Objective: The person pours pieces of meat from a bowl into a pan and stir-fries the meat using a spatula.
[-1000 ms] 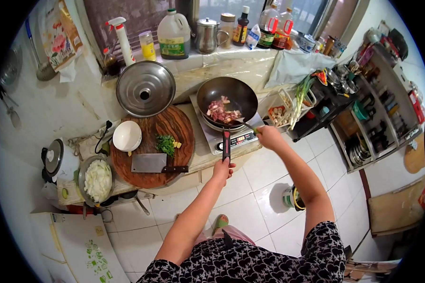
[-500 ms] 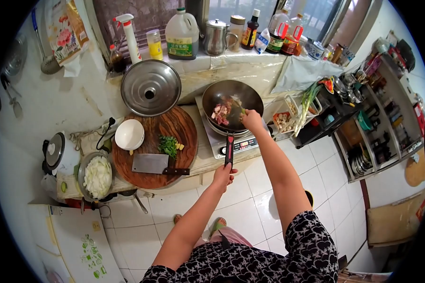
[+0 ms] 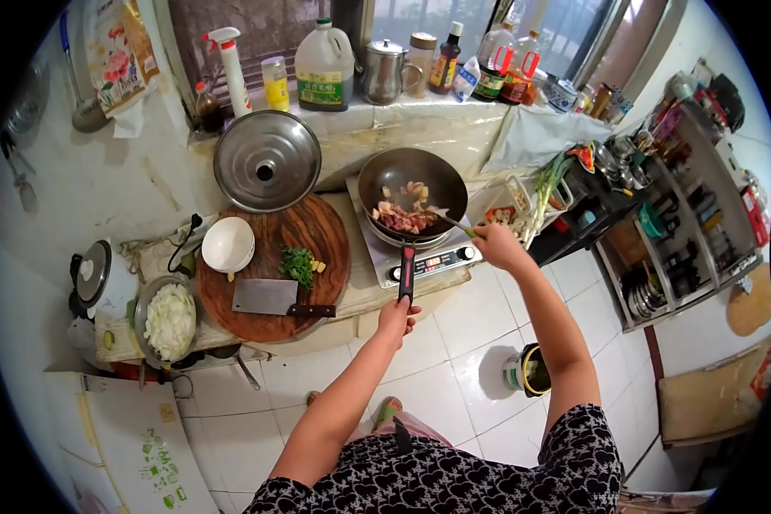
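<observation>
A dark wok (image 3: 441, 176) rests on the induction cooker (image 3: 450, 267), with pieces of meat (image 3: 403, 214) in its lower left. My left hand (image 3: 396, 319) is wrapped round the end of the wok's handle (image 3: 408, 267). Held in my right hand (image 3: 499, 245) is a spatula (image 3: 456, 224) with a greenish handle; its metal blade reaches into the wok beside the meat. Left of the cooker, a cleaver (image 3: 265, 296), chopped greens (image 3: 298, 266) and a white bowl (image 3: 229, 244) sit on the round wooden chopping board (image 3: 321, 231).
A metal lid (image 3: 265, 158) leans behind the board. Sliced white vegetable fills a metal bowl (image 3: 170, 321) at left. Bottles and a steel kettle (image 3: 385, 73) line the window ledge. Spring onions (image 3: 550, 184) lie right of the cooker. A bin (image 3: 527, 373) stands on the floor.
My right hand has moved right and down toward me, drawing the spatula to the wok's right side. The meat has spread out. My left hand keeps its hold on the handle.
</observation>
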`<state>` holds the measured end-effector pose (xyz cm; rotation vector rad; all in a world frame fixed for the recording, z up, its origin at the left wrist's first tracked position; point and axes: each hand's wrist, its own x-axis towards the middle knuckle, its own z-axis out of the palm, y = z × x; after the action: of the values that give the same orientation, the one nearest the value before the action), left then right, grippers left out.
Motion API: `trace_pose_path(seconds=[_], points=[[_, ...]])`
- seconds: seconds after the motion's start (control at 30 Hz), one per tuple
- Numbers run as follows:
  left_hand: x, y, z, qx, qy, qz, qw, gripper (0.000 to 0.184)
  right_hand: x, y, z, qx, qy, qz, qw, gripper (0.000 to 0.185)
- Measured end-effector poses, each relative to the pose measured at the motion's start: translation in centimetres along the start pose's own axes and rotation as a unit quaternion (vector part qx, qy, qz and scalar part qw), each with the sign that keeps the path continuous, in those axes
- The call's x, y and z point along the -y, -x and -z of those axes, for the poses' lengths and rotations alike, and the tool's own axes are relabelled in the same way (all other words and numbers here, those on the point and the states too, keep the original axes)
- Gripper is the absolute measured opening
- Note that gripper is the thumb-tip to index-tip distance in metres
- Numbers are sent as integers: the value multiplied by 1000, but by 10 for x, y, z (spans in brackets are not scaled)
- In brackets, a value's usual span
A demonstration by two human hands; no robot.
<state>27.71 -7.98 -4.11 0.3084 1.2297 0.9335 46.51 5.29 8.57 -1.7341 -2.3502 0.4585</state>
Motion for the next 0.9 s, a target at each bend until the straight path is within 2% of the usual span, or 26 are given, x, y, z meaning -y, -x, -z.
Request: trace_pose_path(seconds=[0.07, 0.13, 0.27, 0.4, 0.47, 0.6, 0.67, 0.73, 0.83, 0.9], points=[[2, 3, 0, -7, -9, -17, 1000, 24, 9, 10, 12, 36, -3, -29, 999, 24], [3, 3, -1, -11, -11, -23, 1000, 23, 4, 11, -1, 71, -3, 18, 997, 25], [3, 3, -2, -17, -1, -25, 1000, 21, 10, -23, -71, -22, -54, -3, 998, 25], [5, 9, 9, 1, -8, -36, 999, 20, 21, -64, -86, -65, -142, -19, 988, 31], [5, 19, 15, 30, -27, -37, 999, 27, 32, -76, -79, -107, -118, -20, 987, 31], [-5, 35, 16, 38, -9, -37, 999, 34, 50, -93, -87, -113, -131, -39, 984, 31], [-5, 31, 22, 60, -23, -41, 997, 40, 47, -97, -104, -79, -50, -12, 996, 28], [-1, 30, 26, 59, 24, -47, 997, 44, 42, -82, -113, -86, -44, -5, 995, 26], [-6, 29, 30, 58, 15, -36, 998, 50, 39, -50, -96, -13, 6, 3, 1000, 27], [-10, 32, 31, 74, 14, -35, 997, 50, 34, -37, -76, -11, 11, 2, 1000, 28]])
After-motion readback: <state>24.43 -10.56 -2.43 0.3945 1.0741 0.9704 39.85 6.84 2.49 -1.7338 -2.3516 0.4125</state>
